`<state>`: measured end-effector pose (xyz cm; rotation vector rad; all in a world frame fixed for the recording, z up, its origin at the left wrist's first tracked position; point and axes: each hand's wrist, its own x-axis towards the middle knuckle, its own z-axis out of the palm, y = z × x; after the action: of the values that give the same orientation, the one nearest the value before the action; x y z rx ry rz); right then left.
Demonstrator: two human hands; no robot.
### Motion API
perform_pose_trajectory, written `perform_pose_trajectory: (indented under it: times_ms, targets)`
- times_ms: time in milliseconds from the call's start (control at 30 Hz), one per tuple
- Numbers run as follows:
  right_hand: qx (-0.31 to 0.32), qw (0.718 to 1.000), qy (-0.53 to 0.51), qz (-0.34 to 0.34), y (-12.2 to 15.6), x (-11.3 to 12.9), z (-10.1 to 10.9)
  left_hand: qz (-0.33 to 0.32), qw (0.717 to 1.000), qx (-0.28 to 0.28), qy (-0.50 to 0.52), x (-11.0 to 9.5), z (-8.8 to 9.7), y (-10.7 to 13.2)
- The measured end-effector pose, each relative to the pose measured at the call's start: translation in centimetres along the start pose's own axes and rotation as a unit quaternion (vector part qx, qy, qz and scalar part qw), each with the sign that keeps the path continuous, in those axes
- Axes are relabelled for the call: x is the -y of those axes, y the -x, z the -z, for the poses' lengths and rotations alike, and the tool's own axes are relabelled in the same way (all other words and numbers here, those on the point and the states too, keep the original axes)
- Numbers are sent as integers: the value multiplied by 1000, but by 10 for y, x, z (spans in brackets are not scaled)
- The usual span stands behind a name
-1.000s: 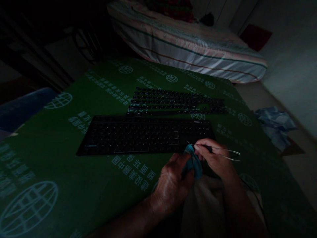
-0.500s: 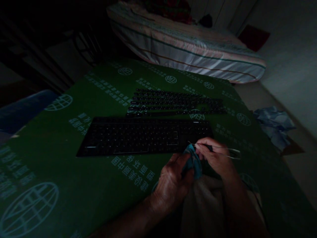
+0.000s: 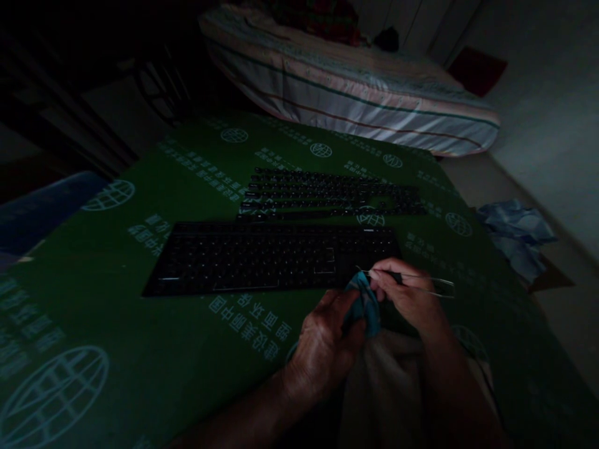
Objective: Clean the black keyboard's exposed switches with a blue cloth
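In dim light, my left hand (image 3: 327, 346) is closed round a small blue cloth (image 3: 365, 305) near the table's front edge. My right hand (image 3: 407, 296) pinches thin metal tweezers (image 3: 428, 285), whose tips touch the top of the cloth while the looped end sticks out to the right. Both hands hover just in front of the right end of a black keyboard (image 3: 262, 255). Behind the keyboard lie rows of loose black keycaps (image 3: 327, 190).
The table wears a green printed cover (image 3: 116, 299) with pale globe marks and writing. A striped mattress (image 3: 350, 93) lies beyond the far edge. Crumpled pale blue cloth (image 3: 515, 231) lies on the floor at the right. A blue object (image 3: 42, 206) is at the left.
Almost nothing has moved. The tweezers have tilted slightly, their looped end rising a little; both hands stay in the same spot with the cloth.
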<state>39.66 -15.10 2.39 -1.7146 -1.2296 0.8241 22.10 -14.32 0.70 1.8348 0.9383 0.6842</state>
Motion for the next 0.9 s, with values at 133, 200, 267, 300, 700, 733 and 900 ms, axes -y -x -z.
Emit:
perform_pose_trajectory:
  times_ms: [133, 200, 267, 300, 700, 733, 900]
  targets:
    - [-4, 1000, 6, -7, 1, 0, 10, -13, 1000, 20, -7, -4, -1, 1]
    - [-1, 1000, 3, -11, 2, 1, 15, -29, 999, 28, -22, -7, -2, 3]
    - [-1, 1000, 2, -13, 3, 2, 18, -35, 997, 40, -46, -11, -4, 5]
    - [1, 1000, 4, -15, 3, 2, 20, -34, 997, 47, -58, -12, -5, 6]
    - [39, 999, 3, -33, 0, -1, 16, -38, 991, 68, -113, -12, -10, 3]
    - [36, 999, 0, -33, 0, -2, 16, -42, 991, 64, -112, -12, -10, 2]
    - [29, 999, -10, -29, 0, -2, 15, -29, 993, 51, -107, -12, -12, 2]
